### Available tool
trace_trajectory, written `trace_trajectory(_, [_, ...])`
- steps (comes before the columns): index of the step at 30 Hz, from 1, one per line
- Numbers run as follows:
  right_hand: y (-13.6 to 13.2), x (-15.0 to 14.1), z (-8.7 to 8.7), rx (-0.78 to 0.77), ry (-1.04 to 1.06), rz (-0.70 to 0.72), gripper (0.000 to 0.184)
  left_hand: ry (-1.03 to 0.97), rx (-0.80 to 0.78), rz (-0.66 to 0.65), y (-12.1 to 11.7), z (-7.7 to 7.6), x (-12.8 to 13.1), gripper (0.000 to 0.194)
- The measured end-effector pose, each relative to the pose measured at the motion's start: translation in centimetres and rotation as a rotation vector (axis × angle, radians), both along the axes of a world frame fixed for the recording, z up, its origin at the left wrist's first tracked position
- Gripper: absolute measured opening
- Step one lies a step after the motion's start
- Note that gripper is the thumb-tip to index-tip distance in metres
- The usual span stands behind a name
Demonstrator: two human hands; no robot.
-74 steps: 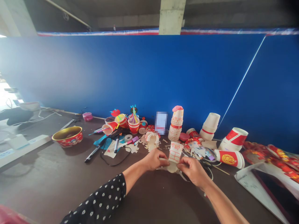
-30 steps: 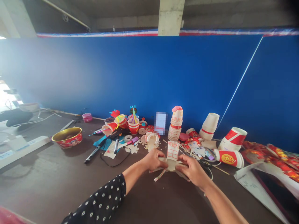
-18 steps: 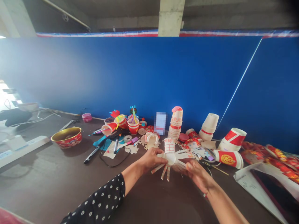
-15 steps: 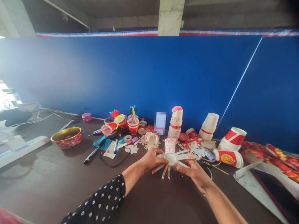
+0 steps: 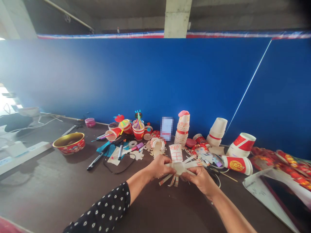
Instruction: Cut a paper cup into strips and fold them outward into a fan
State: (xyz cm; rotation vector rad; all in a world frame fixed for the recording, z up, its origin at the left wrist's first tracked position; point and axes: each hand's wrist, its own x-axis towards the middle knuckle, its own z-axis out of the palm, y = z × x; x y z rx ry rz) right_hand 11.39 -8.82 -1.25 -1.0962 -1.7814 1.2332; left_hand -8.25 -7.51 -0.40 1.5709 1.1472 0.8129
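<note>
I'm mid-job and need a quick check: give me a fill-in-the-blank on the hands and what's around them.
The left hand and right hand hold a paper cup cut into ____ at one end.
The sleeve on the left arm is ____ with white dots.
The bowl left of the hands is red outside and ____ inside.
The stack of paper cups is topped by a ____ cap.

Missing words: strips; black; gold; pink.

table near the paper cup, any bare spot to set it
Bare tabletop lies left of the left hand, below the red bowl; another strip runs between the right forearm and white sheet. Cups crowd the wall side.
</note>
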Motion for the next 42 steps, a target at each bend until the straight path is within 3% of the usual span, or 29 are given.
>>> trace_trajectory(6, [0.1, -0.2, -0.8, -0.031, 0.032, -0.063, 0.039, -0.118, -0.027, -0.099, -0.1, -0.2, 0.2, 0.025])
trace_trajectory(12, [0.1, -0.2, -0.8, 0.01, 0.022, -0.102, 0.035, -0.196, -0.092, 0.008, -0.1, -1.0, 1.1, 0.022])
trace_trajectory(21, [0.0, -1.3, -0.8, 0.045, 0.053, -0.219, 0.032, -0.438, -0.207, 0.155, -0.7, -0.8, 2.5, 0.019])
trace_trajectory(25, [0.1, -1.7, -1.1, 0.068, 0.025, -0.255, 0.033, -0.435, -0.15, 0.177, -0.2, -1.2, 2.2, 0.016])
trace_trajectory(32, [0.1, -0.7, -0.4, -0.026, 0.068, -0.09, 0.034, -0.378, -0.162, 0.088, 0.4, -1.3, 1.5, 0.023])
trace_trajectory(42, [0.1, -0.5, -0.9, -0.066, 0.129, -0.136, 0.032, -0.359, -0.097, 0.036, -0.2, -0.9, 1.7, 0.029])
